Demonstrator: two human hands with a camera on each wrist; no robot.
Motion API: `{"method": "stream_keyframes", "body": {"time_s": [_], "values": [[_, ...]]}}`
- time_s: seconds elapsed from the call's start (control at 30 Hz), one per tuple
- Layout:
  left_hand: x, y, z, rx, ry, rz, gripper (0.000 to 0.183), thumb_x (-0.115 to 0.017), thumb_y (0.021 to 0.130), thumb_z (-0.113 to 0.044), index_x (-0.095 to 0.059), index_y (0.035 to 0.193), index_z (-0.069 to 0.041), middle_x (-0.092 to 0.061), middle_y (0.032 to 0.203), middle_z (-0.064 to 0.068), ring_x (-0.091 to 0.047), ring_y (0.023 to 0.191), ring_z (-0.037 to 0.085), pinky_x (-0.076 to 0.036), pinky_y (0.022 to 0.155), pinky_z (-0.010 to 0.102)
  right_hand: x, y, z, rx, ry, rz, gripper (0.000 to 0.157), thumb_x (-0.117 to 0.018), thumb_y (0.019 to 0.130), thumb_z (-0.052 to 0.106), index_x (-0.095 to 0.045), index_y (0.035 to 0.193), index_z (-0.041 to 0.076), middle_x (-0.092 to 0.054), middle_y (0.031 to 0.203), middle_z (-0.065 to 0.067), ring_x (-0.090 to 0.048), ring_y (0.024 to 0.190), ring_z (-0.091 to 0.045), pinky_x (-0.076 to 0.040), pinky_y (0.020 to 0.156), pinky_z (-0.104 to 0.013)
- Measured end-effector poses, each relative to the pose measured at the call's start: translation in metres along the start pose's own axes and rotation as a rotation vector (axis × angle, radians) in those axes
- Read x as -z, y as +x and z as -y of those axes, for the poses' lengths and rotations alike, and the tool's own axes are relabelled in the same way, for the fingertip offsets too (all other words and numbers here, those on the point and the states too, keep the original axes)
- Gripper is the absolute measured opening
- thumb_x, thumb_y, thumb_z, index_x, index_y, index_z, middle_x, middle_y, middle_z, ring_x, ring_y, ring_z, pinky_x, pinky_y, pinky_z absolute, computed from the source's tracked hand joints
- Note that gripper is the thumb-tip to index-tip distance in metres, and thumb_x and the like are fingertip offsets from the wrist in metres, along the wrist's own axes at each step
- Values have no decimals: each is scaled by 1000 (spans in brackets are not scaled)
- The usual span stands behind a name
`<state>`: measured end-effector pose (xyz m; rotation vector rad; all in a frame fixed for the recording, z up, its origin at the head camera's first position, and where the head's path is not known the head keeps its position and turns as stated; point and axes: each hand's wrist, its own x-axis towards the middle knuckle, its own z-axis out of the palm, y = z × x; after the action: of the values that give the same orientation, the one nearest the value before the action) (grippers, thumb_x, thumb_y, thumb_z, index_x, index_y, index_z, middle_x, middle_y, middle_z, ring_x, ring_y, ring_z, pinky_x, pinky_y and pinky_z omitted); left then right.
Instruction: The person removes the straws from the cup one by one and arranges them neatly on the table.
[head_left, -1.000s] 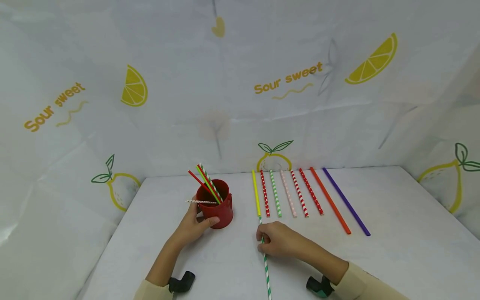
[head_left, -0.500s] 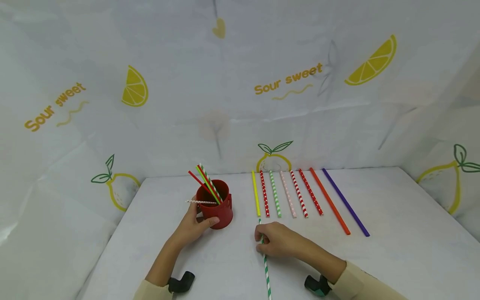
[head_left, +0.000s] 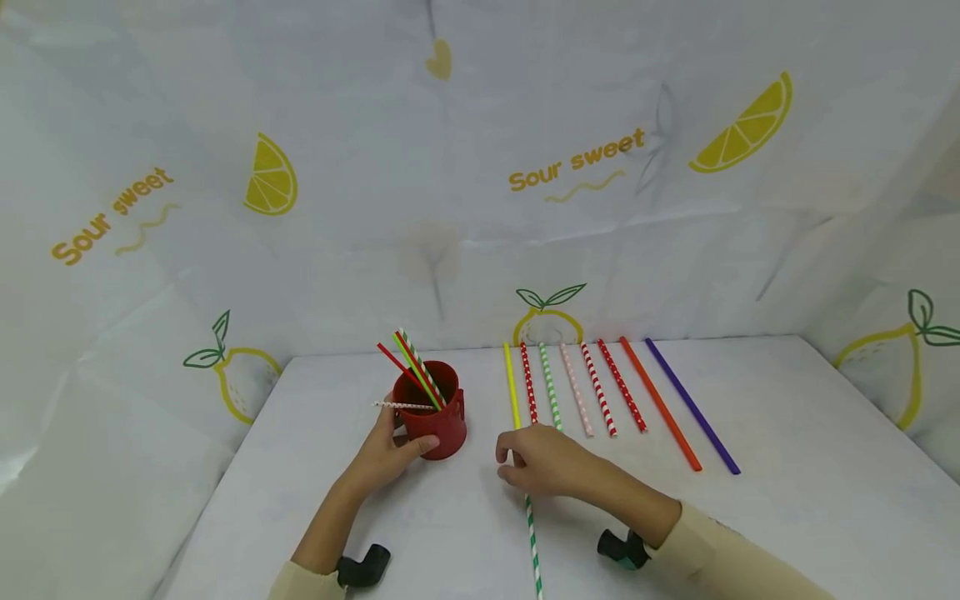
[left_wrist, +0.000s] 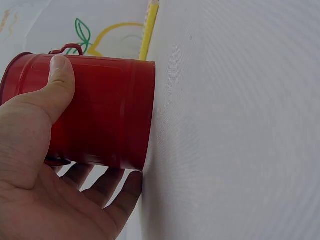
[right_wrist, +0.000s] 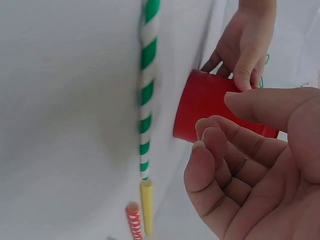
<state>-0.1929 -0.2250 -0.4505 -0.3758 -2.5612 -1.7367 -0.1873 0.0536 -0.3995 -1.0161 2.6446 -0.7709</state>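
My left hand (head_left: 378, 457) grips a small red metal bucket (head_left: 447, 432), thumb across its front and fingers behind, as the left wrist view shows. Several straws (head_left: 420, 373) lean in the bucket, red, lime and green-striped, and a pale dotted straw (head_left: 397, 405) lies over its rim. To the right, my right hand (head_left: 551, 462) hovers with loosely bent fingers and nothing between thumb and fingertips. Below it a green-and-white striped straw (head_left: 533, 542) lies lengthwise on the white table; in the right wrist view its far end meets a yellow straw (right_wrist: 147, 207).
Beyond my right hand a row of straws lies on the table: red dotted (head_left: 528, 383), light green striped (head_left: 550, 387), pink (head_left: 577, 390), red striped (head_left: 599, 390), another red dotted, orange (head_left: 660, 402) and purple (head_left: 692, 405). A lemon-printed white cloth (head_left: 337, 275) hangs behind.
My right hand has let go of the green-and-white straw and moved slightly up and left off it. The straw stays on the table. My left hand and the bucket have not moved.
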Motion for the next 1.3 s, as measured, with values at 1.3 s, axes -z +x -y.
{"method": "stream_keyframes", "body": {"time_s": [1.3], "values": [[3, 1, 4, 11, -11, 29, 90, -78, 90, -22, -18, 156, -30, -39, 153, -2, -43, 136, 27, -48, 103, 42, 31, 109, 62, 284, -46, 107, 21, -56, 99, 0, -69, 115, 6, -69, 104, -1, -62, 97, -13, -52, 89, -26]]}}
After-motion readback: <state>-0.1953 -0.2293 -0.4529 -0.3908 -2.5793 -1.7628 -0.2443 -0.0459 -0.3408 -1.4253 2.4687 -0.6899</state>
